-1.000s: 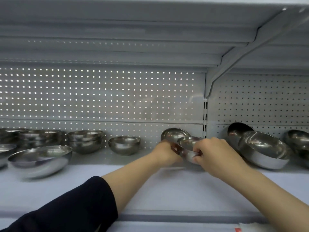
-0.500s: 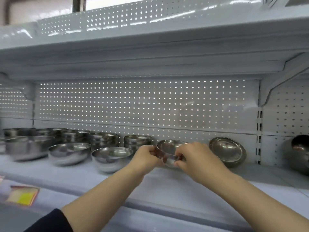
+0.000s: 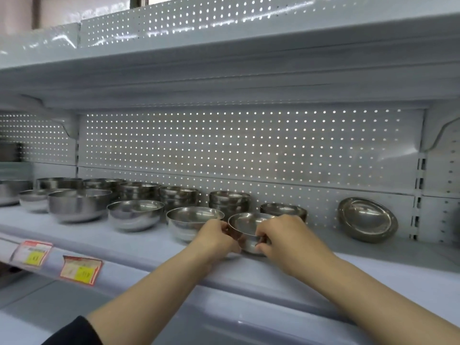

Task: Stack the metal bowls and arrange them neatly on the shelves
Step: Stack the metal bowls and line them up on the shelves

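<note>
A small metal bowl (image 3: 245, 224) stands on the white shelf (image 3: 373, 260), held on both sides. My left hand (image 3: 216, 236) grips its left rim and my right hand (image 3: 286, 239) grips its right rim. Just to its left stands a single larger bowl (image 3: 191, 217), nearly touching my left hand. Behind are a stack of bowls (image 3: 229, 201) and a lower stack (image 3: 283, 210). Farther left run more stacks (image 3: 178, 195) and single bowls (image 3: 135, 214). To the right, stacked bowls (image 3: 367, 219) lean tilted against the pegboard back.
An upper shelf (image 3: 224, 70) hangs low overhead. A big bowl (image 3: 79, 204) and others fill the shelf's left end. Price tags (image 3: 81, 270) hang on the front edge at the left. Bare shelf surface lies between the held bowl and the tilted bowls.
Both hands have carried the small bowl leftward along the shelf, away from the tilted bowls, and brought it down beside the row of bowls. The view has swung left.
</note>
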